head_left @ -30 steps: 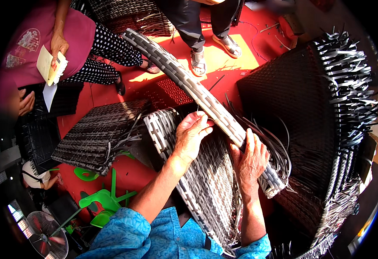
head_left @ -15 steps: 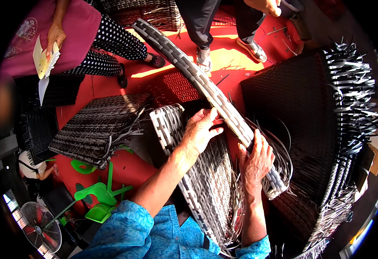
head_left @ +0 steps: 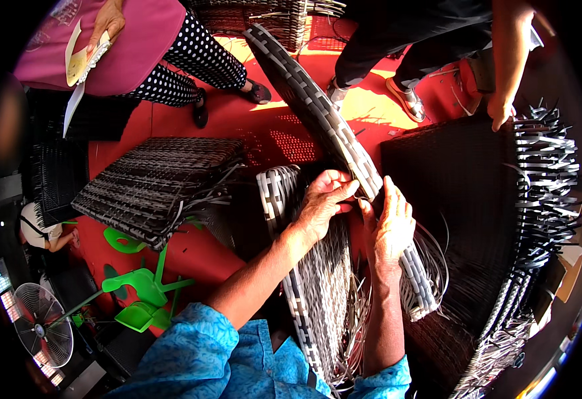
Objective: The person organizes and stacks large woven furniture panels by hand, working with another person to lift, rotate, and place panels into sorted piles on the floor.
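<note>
A long panel woven from grey, white and black flat strips [head_left: 334, 123] slants from the far middle toward me, its thick checkered edge facing up. My left hand [head_left: 324, 205] pinches at this edge with thumb and fingers; exactly what lies between the fingertips is partly hidden. My right hand [head_left: 391, 229] grips the edge closer to me, fingers raised along one side and thumb on the other, covering part of it. Beyond that hand the edge's near end [head_left: 417, 282] shows, with loose strips curling beside it. Below my arms leans another woven panel [head_left: 317, 286] with a checkered rim.
A large dark woven piece [head_left: 450, 199] with fringed strip ends stands at right, a co-worker's hand [head_left: 500, 110] at its top. More woven panels [head_left: 158, 186], a green plastic chair [head_left: 141, 289] and a fan [head_left: 43, 326] are at left. Another person holds papers [head_left: 81, 66].
The panel's far part has swung right and tilted, showing more of its dark side. My right hand has shifted up along the edge. A co-worker's hand has come down to the large dark piece.
</note>
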`<state>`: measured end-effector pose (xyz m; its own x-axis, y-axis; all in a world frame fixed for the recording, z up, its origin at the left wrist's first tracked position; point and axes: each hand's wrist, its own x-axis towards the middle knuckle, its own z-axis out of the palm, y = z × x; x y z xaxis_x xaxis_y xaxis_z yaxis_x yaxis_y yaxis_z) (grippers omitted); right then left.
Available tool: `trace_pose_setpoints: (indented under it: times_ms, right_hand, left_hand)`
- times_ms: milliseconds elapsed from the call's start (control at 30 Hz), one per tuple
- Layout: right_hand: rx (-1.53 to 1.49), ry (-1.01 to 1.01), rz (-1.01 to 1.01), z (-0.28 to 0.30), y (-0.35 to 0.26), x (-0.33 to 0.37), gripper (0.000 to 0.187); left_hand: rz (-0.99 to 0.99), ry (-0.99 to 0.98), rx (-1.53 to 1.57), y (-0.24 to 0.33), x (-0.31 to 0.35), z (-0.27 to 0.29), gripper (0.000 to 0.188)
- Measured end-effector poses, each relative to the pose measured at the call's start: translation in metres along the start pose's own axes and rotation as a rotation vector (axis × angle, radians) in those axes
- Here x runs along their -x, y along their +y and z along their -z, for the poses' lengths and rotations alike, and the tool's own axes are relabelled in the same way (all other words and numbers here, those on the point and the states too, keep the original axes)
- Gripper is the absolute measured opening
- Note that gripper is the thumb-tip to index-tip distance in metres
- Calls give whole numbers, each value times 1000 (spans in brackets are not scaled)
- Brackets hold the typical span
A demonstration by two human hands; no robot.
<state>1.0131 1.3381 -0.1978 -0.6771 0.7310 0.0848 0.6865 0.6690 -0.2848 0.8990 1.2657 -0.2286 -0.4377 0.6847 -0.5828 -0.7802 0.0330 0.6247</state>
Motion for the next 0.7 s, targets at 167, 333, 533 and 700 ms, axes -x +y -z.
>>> trace_pose_setpoints:
  times_ms: [167,333,533,700]
  right_hand:
    - [36,47,-21,-4,-10,2,57]
    - [36,53,-3,-5,-13,1,56]
    - [78,76,35,-5,-4,-2,53]
    - [38,43,8,-4,-9,1,54]
  left_hand:
    - [-262,191,-195,42,-20,3,32]
    - [-302,104,-119,47,-32,8,26]
    - [-216,104,-67,47,-34,9,27]
    - [-271,194,-133,69,-46,17,37]
